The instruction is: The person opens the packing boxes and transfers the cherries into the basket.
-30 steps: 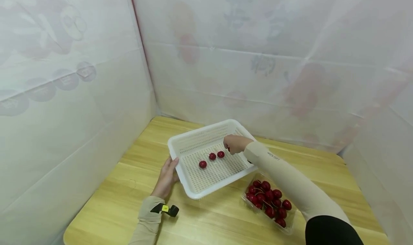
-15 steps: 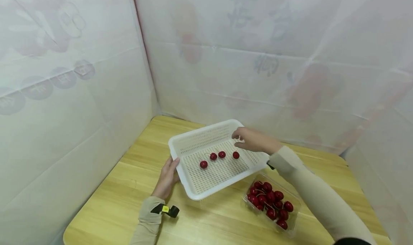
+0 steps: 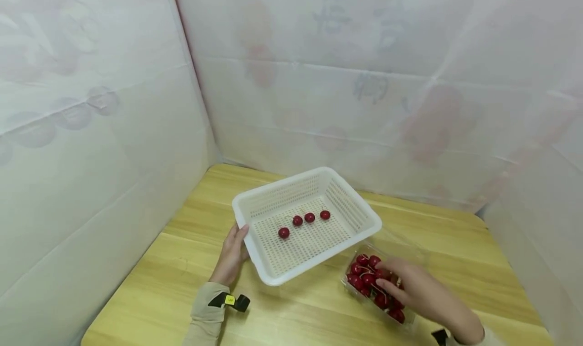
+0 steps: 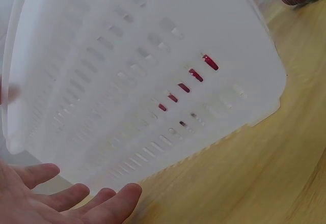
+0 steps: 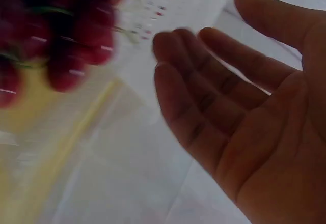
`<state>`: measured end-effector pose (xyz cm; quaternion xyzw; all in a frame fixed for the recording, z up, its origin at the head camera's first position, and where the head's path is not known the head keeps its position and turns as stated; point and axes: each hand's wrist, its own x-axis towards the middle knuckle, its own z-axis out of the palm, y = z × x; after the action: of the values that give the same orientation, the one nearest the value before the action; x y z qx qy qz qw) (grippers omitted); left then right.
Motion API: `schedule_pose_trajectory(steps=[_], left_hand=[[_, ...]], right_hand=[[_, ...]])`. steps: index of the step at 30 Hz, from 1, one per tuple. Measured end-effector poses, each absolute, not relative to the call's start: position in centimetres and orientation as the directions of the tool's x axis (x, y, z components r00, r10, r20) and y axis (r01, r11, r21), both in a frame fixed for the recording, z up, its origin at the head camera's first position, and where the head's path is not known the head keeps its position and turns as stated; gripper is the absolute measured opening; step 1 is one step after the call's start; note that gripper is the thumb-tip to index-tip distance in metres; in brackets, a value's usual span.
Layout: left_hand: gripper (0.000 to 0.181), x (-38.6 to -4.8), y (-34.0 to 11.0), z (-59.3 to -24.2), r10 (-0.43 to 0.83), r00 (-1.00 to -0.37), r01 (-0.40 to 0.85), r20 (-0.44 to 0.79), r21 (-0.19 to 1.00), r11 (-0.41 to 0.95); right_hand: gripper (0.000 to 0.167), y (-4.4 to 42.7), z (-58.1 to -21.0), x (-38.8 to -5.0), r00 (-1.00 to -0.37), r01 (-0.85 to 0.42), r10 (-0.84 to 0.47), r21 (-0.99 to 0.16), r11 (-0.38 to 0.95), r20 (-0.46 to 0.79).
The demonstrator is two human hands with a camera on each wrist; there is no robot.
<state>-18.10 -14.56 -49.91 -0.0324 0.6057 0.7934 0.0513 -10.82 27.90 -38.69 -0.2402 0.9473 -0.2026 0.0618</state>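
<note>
A white perforated plastic basket stands turned at an angle on the table, several red cherries lying on its floor. My left hand holds the basket's left end, thumb at the rim; in the left wrist view, its fingers lie along the outside wall. To the right is a clear plastic box of stemmed cherries. My right hand reaches over that box with thumb and fingers spread apart. The right wrist view has nothing between them, and the cherries there are blurred.
The light wooden table carries both containers. White printed sheeting walls in its back and sides. The basket's right corner is close to the box.
The right hand let go of a cherry in the basket, then moved right and toward me, over the clear box. The left hand stays on the basket.
</note>
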Motion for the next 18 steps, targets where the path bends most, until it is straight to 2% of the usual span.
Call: schedule_pose_trajectory(steps=[3,7,14,18], left_hand=[[0.065,-18.2,-14.4,-50.1,0.038,-0.993,-0.121,-0.115,0.960,-0.251],[0.065,-18.2,-14.6,-49.6,0.026,-0.993,-0.120,-0.117,0.965,-0.232],[0.062,-17.9,-14.4,-49.5,0.035,-0.992,-0.129,-0.124,0.966,-0.226],[0.062,-17.9,-14.3,-49.6,0.037,-0.993,-0.120,-0.115,0.968,-0.221]], right_hand=[[0.033,27.8,-40.6,-8.9,-0.925,-0.346,-0.378,-0.336,0.876,-0.032],[0.046,26.3,-42.4,-7.6,-0.958,-0.254,-0.283,-0.326,0.910,-0.046],[0.062,24.3,-44.4,-6.8,-0.963,-0.254,-0.271,-0.341,0.905,-0.003],[0.067,23.5,-45.0,-6.9,-0.965,-0.223,-0.258,-0.355,0.908,-0.052]])
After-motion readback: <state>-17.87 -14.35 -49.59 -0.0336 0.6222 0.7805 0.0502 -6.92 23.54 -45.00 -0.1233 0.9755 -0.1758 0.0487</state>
